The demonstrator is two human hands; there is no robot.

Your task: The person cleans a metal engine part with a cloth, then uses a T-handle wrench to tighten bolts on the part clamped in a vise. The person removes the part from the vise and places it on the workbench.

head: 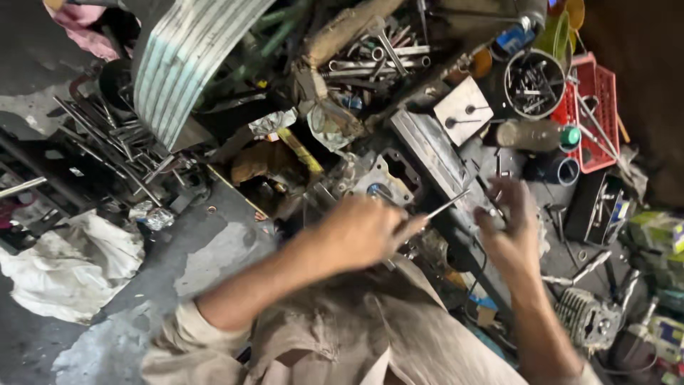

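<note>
My left hand (360, 232) is closed around a thin metal rod (447, 205) that points up and to the right. It hovers just below a grey metal engine part (388, 178) with square openings. My right hand (507, 228) sits to the right with fingers curled; something small and metallic seems pinched at its fingertips near a thin dark wire, but motion blur hides what it is. Both forearms reach in from the bottom, over my beige garment.
A red plastic basket (595, 117) and a round tin of bolts (534, 84) stand at the upper right beside a plastic bottle (534, 134). Wrenches (377, 60) lie at top centre, metal rods (107, 135) at left, a white rag (68, 260) lower left, a finned engine cylinder (584, 317) lower right.
</note>
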